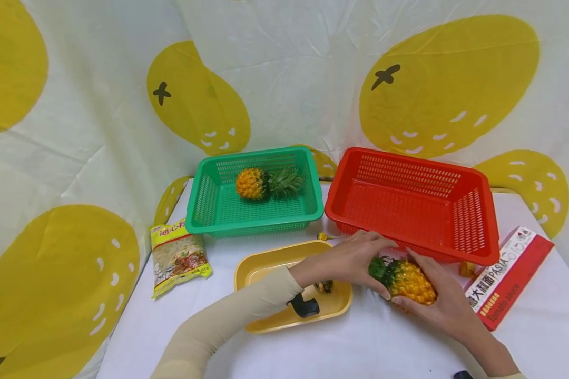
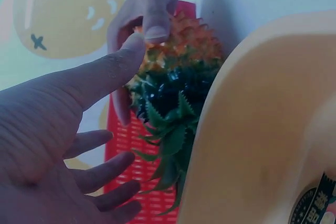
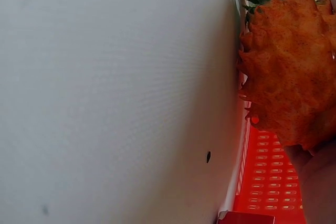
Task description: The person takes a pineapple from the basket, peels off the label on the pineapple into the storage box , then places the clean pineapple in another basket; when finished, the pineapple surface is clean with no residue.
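Observation:
My right hand (image 1: 448, 302) grips a pineapple (image 1: 411, 283) by its yellow body, low over the white table in front of the red basket. In the right wrist view the orange-yellow body of the pineapple (image 3: 291, 66) fills the right side. At the leafy end is my left hand (image 1: 355, 259), its fingers spread. The left wrist view shows the left thumb (image 2: 113, 69) by the pineapple body and the other fingers apart from the leaves. Whether that thumb touches the fruit cannot be told.
A second pineapple (image 1: 252, 184) lies in the green basket (image 1: 199, 223). Beside it stands the red basket (image 1: 490, 231). The yellow tray (image 1: 251, 326), under my left forearm, holds a small dark-labelled item (image 1: 323, 286). A food bag (image 1: 179, 258) lies left, a pasta box (image 1: 509, 276) right.

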Action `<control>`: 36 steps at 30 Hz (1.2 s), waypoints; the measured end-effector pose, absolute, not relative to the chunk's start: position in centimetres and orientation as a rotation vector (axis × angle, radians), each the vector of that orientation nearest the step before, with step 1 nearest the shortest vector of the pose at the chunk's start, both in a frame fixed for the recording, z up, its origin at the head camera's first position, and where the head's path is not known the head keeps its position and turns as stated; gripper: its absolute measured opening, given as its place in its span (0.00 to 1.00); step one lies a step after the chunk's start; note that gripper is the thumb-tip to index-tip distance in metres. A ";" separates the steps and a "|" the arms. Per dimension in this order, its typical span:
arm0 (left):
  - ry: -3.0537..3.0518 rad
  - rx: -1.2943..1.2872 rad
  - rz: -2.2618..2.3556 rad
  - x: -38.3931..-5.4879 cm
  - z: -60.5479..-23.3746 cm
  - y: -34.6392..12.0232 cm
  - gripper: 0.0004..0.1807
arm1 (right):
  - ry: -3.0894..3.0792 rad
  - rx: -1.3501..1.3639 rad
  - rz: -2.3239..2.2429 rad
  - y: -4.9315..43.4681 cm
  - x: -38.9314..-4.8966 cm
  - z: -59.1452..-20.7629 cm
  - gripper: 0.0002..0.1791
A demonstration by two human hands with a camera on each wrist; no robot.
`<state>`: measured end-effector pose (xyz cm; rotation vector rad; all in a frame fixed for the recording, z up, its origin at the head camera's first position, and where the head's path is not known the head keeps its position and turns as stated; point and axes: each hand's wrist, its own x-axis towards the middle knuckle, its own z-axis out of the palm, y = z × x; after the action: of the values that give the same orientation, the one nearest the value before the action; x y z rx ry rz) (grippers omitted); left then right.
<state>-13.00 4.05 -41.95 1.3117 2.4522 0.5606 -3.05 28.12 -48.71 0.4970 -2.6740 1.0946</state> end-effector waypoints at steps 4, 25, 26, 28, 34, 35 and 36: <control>2.431 1.350 0.530 -12.9 -42.6 4.5 0.56 | -2.671 0.504 1.104 28.1 -3.0 -48.7 0.63; 2.305 1.393 0.337 -13.1 -44.0 7.5 0.63 | -2.623 0.500 1.073 28.2 -3.0 -49.0 0.64; 2.308 1.401 0.331 -13.1 -44.1 7.5 0.63 | -2.618 0.505 1.070 28.2 -3.0 -49.0 0.64; 2.322 1.415 0.314 -13.1 -44.3 7.5 0.63 | -2.615 0.514 1.068 28.3 -3.1 -49.0 0.63; 2.365 1.411 0.259 -13.0 -44.6 7.6 0.62 | -2.648 0.486 0.977 28.4 -2.8 -48.6 0.60; 2.368 1.410 0.249 -13.0 -44.6 7.6 0.61 | -2.649 0.479 0.950 28.4 -2.7 -48.5 0.59; 2.373 1.412 0.241 -12.9 -44.6 7.6 0.61 | -2.642 0.473 0.935 28.4 -2.6 -48.4 0.58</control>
<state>-12.92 7.62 -44.62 1.4121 2.3734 0.2408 -2.59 28.42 -48.41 0.4726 -2.6423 0.9347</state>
